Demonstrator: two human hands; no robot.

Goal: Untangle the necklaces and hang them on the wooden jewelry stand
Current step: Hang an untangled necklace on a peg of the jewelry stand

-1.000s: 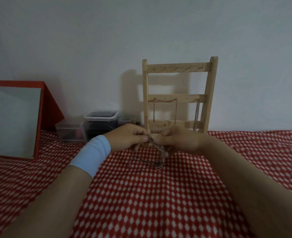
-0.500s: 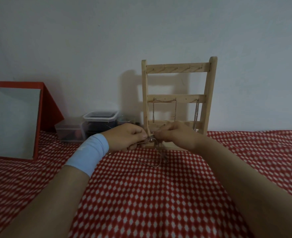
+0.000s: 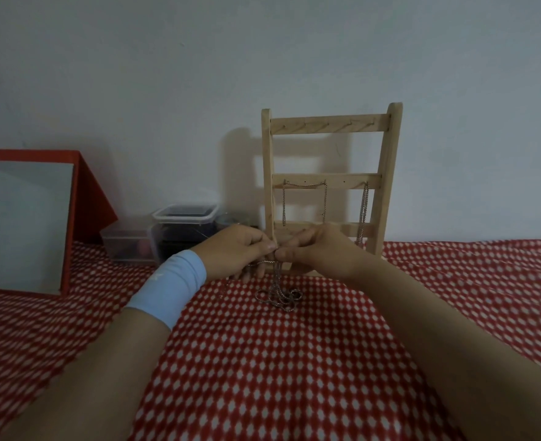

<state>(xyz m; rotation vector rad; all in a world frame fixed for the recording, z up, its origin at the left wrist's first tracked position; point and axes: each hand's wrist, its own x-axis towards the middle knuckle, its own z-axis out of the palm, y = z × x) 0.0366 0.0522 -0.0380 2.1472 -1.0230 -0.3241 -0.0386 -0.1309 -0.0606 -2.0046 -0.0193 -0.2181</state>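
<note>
A tangled bunch of silver necklaces hangs from my fingertips down onto the red checked cloth. My left hand, with a light blue wristband, and my right hand meet fingertip to fingertip and both pinch the chains at the top of the tangle. Just behind my hands stands the wooden jewelry stand, a ladder-like frame with three rails. One chain hangs in a loop from the middle rail. A second chain hangs at the rail's right end.
A red-framed mirror leans at the far left. Clear plastic boxes stand between the mirror and the stand, against the white wall. The red and white checked cloth covers the whole surface.
My hands have stayed together in front of the stand's base. The hanging chains have bunched into a tighter cluster on the cloth below my fingers.
</note>
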